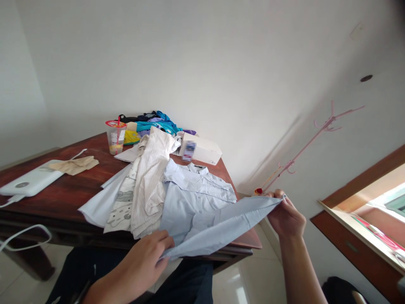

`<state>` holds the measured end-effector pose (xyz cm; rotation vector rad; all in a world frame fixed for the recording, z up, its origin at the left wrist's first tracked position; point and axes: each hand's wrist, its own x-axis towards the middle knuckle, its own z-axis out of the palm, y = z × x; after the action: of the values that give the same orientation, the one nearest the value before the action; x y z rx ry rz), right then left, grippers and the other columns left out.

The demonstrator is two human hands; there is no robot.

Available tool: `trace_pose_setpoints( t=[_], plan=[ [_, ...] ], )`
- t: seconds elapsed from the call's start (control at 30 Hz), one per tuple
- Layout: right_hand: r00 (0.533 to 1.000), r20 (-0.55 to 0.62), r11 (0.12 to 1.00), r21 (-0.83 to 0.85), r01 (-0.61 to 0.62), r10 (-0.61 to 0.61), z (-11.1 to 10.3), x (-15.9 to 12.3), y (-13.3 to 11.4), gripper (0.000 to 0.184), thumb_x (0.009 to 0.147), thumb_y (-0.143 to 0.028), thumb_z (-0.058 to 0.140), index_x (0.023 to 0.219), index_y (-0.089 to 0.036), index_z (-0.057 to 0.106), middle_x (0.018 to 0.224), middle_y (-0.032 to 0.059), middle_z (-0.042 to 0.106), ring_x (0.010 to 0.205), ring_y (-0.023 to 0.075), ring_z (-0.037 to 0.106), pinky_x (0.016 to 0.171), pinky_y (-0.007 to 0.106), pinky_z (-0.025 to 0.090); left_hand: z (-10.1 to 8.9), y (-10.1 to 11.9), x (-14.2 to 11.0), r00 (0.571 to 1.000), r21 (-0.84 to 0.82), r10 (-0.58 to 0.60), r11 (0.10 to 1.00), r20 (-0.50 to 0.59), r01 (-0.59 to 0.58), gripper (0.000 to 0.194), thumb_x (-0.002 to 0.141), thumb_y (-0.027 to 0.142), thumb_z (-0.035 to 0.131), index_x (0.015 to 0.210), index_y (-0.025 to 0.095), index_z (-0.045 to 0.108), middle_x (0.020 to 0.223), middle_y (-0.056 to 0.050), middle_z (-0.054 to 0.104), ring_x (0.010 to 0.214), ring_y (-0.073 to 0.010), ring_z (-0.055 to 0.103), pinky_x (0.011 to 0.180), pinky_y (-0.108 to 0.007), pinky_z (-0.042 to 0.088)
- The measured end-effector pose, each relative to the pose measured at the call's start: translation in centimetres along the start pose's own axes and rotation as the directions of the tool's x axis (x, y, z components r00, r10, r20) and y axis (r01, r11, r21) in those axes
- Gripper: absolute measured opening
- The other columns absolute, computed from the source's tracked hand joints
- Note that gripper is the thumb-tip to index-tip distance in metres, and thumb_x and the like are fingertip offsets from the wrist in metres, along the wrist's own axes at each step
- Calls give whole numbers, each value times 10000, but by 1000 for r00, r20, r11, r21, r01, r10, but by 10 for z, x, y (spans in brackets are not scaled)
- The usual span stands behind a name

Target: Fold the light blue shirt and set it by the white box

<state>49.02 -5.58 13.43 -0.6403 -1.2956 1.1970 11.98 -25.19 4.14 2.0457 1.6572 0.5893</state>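
A light blue button-up shirt lies on the dark red wooden table, its collar toward the wall and its sleeves folded across the front. At the near edge my left hand pinches a lower corner of the shirt. Off to the right, my right hand grips the other lower corner and holds it up, so the hem stretches taut between both hands. Directly left of the shirt lie a striped cream garment, a white printed garment and a pale garment.
A lidded plastic cup with a straw stands at the back left. Near it are a white power bank with a cable and a beige cloth. Heaped clothes and a white box sit by the wall. A pink coat rack stands right.
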Motion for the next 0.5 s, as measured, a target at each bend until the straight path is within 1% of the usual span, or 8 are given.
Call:
trace_pose_setpoints(
  t=[0.07, 0.17, 0.27, 0.3, 0.33, 0.4, 0.43, 0.5],
  plan=[
    [999, 41, 1000, -18, 3, -2, -3, -5, -3, 338, 711, -513, 761, 736, -281, 517, 655, 11, 525, 616, 238, 540, 668, 436, 487, 3, -6, -6, 999, -38, -1, 999, -46, -1, 279, 888, 150, 492, 1059, 234, 696, 1068, -74, 705, 1002, -254, 676, 894, -327, 481],
    [998, 57, 999, -45, -12, 14, -9, -13, 0, 386, 686, -560, 759, 684, -285, 490, 528, -35, 375, 505, 199, 422, 673, 472, 494, 2, -12, -9, 995, -115, -65, 992, -75, 56, 271, 952, 211, 459, 1099, 250, 683, 1030, -55, 734, 972, -246, 707, 858, -302, 492],
    [998, 45, 999, -20, -50, 51, -21, -21, 8, 366, 655, -549, 785, 699, -286, 535, 469, -57, 332, 452, 169, 363, 605, 431, 470, 0, -15, -10, 995, -167, -70, 984, -64, 59, 277, 965, 245, 473, 1134, 271, 691, 1053, -44, 756, 986, -246, 723, 864, -288, 508],
    [997, 50, 998, -12, -66, 66, -27, -24, 10, 359, 649, -534, 794, 696, -283, 542, 452, -59, 330, 438, 162, 354, 570, 404, 448, 0, -17, -11, 998, -175, -47, 984, -45, 38, 301, 930, 210, 502, 1148, 281, 698, 1088, -37, 759, 1017, -245, 719, 895, -287, 510],
    [995, 57, 997, -8, -80, 81, -32, -28, 13, 357, 646, -520, 802, 685, -278, 542, 439, -59, 333, 425, 156, 346, 541, 381, 423, 1, -19, -13, 1000, -181, -16, 983, -23, 11, 371, 874, 155, 526, 1170, 295, 702, 1135, -26, 757, 1062, -243, 709, 939, -287, 506],
    [992, 72, 994, -15, -104, 105, -43, -38, 17, 374, 646, -512, 809, 652, -267, 526, 420, -57, 343, 404, 145, 337, 512, 355, 390, 7, -25, -19, 999, -192, 39, 981, 18, -35, 581, 739, 54, 535, 1225, 326, 699, 1229, 0, 738, 1149, -237, 676, 1034, -297, 483],
    [991, 74, 994, -22, -111, 112, -48, -43, 19, 387, 647, -516, 810, 640, -263, 518, 413, -57, 347, 394, 140, 332, 505, 350, 385, 10, -28, -22, 998, -199, 59, 979, 32, -52, 665, 681, 27, 528, 1245, 337, 696, 1264, 10, 726, 1178, -236, 662, 1067, -304, 471],
    [991, 66, 992, -35, -118, 120, -56, -56, 22, 410, 651, -536, 807, 620, -258, 507, 401, -57, 351, 377, 133, 323, 492, 343, 380, 17, -35, -28, 995, -212, 85, 975, 50, -72, 756, 616, 6, 510, 1265, 348, 693, 1299, 18, 711, 1202, -235, 647, 1100, -317, 463]
  ],
)
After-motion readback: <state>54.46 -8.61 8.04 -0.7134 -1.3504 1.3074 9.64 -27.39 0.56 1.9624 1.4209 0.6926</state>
